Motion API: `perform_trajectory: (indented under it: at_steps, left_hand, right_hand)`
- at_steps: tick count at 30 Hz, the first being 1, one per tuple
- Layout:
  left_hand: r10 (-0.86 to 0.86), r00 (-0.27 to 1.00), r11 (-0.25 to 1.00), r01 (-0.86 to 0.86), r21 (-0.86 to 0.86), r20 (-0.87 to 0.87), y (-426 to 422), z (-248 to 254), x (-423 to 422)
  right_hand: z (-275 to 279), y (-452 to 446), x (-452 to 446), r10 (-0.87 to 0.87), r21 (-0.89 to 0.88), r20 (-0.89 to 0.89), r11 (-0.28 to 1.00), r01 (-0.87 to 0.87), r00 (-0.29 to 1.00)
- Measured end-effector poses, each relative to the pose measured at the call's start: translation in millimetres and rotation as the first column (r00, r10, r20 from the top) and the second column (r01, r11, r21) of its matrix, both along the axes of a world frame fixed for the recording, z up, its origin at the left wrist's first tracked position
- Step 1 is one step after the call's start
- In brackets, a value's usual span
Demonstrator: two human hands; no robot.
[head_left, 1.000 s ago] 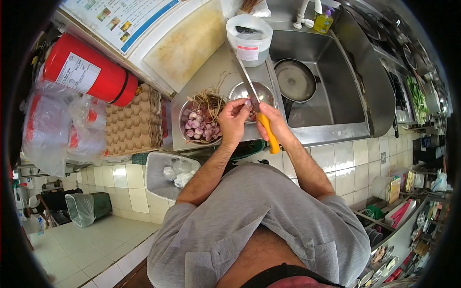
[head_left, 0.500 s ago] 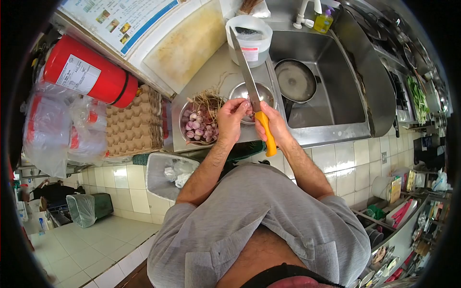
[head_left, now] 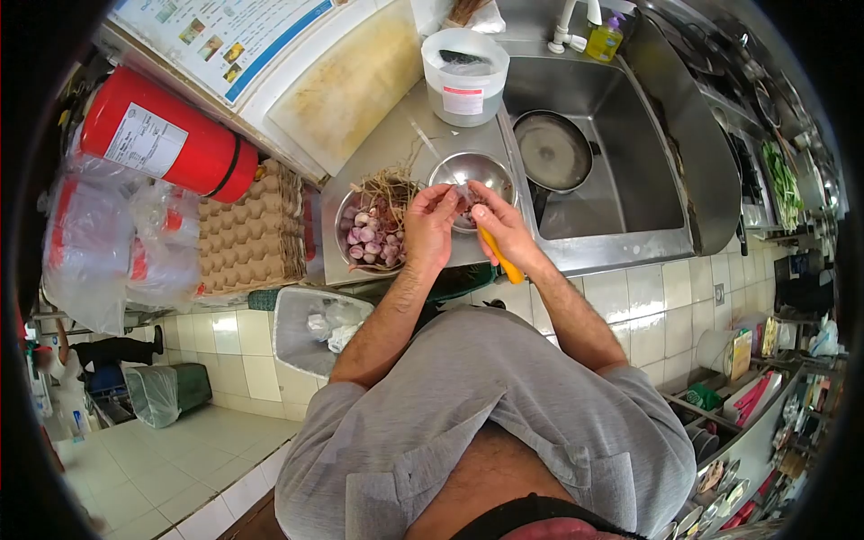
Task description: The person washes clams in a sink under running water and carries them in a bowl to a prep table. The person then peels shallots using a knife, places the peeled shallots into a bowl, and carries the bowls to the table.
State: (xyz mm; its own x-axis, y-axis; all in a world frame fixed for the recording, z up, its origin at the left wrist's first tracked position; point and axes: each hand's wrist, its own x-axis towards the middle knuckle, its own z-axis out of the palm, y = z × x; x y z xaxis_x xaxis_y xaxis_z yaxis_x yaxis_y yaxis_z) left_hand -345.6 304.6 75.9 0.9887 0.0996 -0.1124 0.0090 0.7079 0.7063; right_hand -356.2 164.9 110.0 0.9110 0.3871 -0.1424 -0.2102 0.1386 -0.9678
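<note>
My right hand [head_left: 504, 232] is closed round the yellow handle of a knife [head_left: 500, 255]; its blade is turned nearly edge-on and hard to make out. My left hand [head_left: 429, 227] pinches a small pale, purplish bulb [head_left: 463, 192], like garlic or shallot, partly hidden by the fingers. The right fingertips meet it from the other side. Both hands are over the near rim of a steel bowl [head_left: 481, 166]; a few purplish pieces show inside. Left of my left hand, another metal bowl [head_left: 344, 247] holds several purple-and-white bulbs [head_left: 367, 241] with dry stalks [head_left: 387, 189].
A white plastic tub [head_left: 463, 81] stands behind the bowls. The steel sink [head_left: 634, 171] at right holds a frying pan [head_left: 553, 151]. Egg trays [head_left: 252, 234] and a red cylinder [head_left: 166, 135] are at left. Below the counter is a lined bin [head_left: 315, 333]. A person [head_left: 112, 351] is far left.
The knife has turned in my right hand, so its broad blade no longer shows. My right fingers have come up to the left fingertips. A person has appeared at the far left.
</note>
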Motion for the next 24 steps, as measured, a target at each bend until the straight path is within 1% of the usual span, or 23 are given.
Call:
perform_trajectory:
  at_steps: [1, 2, 4, 5, 7, 8, 9, 10, 12, 14, 15, 16, 17, 18, 19, 20, 21, 22, 23, 24]
  left_hand:
    - [-0.002, 1.000, 1.000, 0.002, 0.000, 0.000, -1.2, 2.9, -0.7]
    - [0.001, 1.000, 1.000, -0.001, 0.011, 0.005, -2.2, 6.0, -1.3]
    - [0.004, 1.000, 1.000, -0.004, 0.021, 0.012, -3.1, 7.1, -2.4]
    - [0.017, 0.999, 0.999, -0.018, 0.030, 0.033, -3.0, 6.1, -3.0]
    - [0.032, 0.998, 0.999, -0.034, 0.038, 0.054, -3.3, 3.1, -3.3]
    - [0.071, 0.996, 0.991, -0.078, 0.112, 0.061, -3.8, 0.9, -3.5]
    - [0.110, 0.991, 0.975, -0.121, 0.186, 0.071, -4.3, 1.5, -4.3]
    - [0.113, 0.991, 0.975, -0.124, 0.186, 0.069, -4.3, 2.3, -6.0]
    - [0.168, 0.979, 0.883, -0.201, 0.423, 0.115, -5.6, 5.2, -9.6]
    - [0.151, 0.978, 0.871, -0.202, 0.447, 0.147, -4.5, 3.1, -9.9]
    - [0.134, 0.975, 0.858, -0.203, 0.472, 0.177, -3.3, 2.3, -10.1]
    - [0.134, 0.975, 0.858, -0.204, 0.472, 0.177, -1.8, 2.3, -9.4]
    - [0.079, 0.988, 0.916, -0.124, 0.381, 0.133, 0.0, 2.5, -7.3]
    - [0.019, 0.995, 0.958, -0.045, 0.282, 0.095, 2.0, 2.6, -5.5]
    - [0.020, 0.995, 0.958, -0.046, 0.282, 0.094, 5.1, 1.4, -4.0]
    - [-0.034, 0.997, 0.994, 0.026, 0.110, 0.062, 8.4, -0.6, -1.8]
    - [-0.093, 0.995, 0.993, 0.095, -0.067, 0.043, 10.6, -1.6, -0.3]
    - [-0.093, 0.995, 0.993, 0.096, -0.067, 0.044, 11.8, -2.5, 0.2]
    - [-0.100, 0.995, 0.984, 0.103, -0.143, 0.027, 12.7, -3.1, 0.6]
    - [-0.109, 0.994, 0.970, 0.109, -0.217, 0.011, 13.8, -3.7, 1.1]
  right_hand:
    - [-1.1, 0.5, -0.6, 0.029, -0.046, 0.039, 0.999, -0.028, 0.999]
    - [-2.8, 0.5, -0.4, 0.028, -0.046, 0.040, 0.999, -0.026, 0.999]
    - [-5.7, 0.8, 0.5, 0.065, -0.175, 0.053, 0.983, -0.055, 0.996]
    - [-5.4, 0.8, 0.2, 0.066, -0.175, 0.054, 0.983, -0.056, 0.996]
    - [-4.9, 0.8, -0.7, 0.067, -0.262, 0.085, 0.964, -0.042, 0.994]
    - [-7.4, 1.0, -0.6, 0.068, -0.263, 0.084, 0.964, -0.044, 0.994]
    - [-11.6, 1.9, -0.3, 0.050, -0.319, 0.206, 0.948, 0.019, 0.977]
    - [-14.2, 2.8, 0.2, 0.040, -0.365, 0.326, 0.927, 0.086, 0.945]
    - [-15.8, 2.6, 0.7, 0.041, -0.364, 0.347, 0.927, 0.094, 0.937]
    - [-14.0, 2.2, 0.5, 0.041, -0.363, 0.369, 0.926, 0.103, 0.929]
    - [-10.9, 1.9, -0.8, -0.005, -0.205, 0.168, 0.978, 0.040, 0.986]
    - [-9.3, 1.7, -1.4, -0.012, -0.030, -0.044, 0.999, 0.011, 0.999]
    - [-9.6, -1.6, -0.1, -0.012, -0.030, -0.044, 0.999, 0.011, 0.999]
    - [-10.3, -7.5, 2.1, 0.066, 0.156, -0.195, 0.987, -0.036, 0.979]
    - [-11.3, -10.8, 3.4, 0.169, 0.341, -0.325, 0.939, -0.052, 0.931]
    - [-12.0, -11.2, 4.2, 0.171, 0.340, -0.325, 0.939, -0.053, 0.930]
    - [-12.9, -11.6, 5.4, 0.164, 0.349, -0.359, 0.937, -0.031, 0.919]
    - [-13.9, -12.1, 6.7, 0.157, 0.357, -0.393, 0.934, -0.007, 0.906]
    - [-15.6, -13.3, 8.4, 0.156, 0.357, -0.392, 0.934, -0.006, 0.907]
    - [-16.0, -14.4, 10.2, 0.083, 0.236, -0.383, 0.972, 0.011, 0.920]
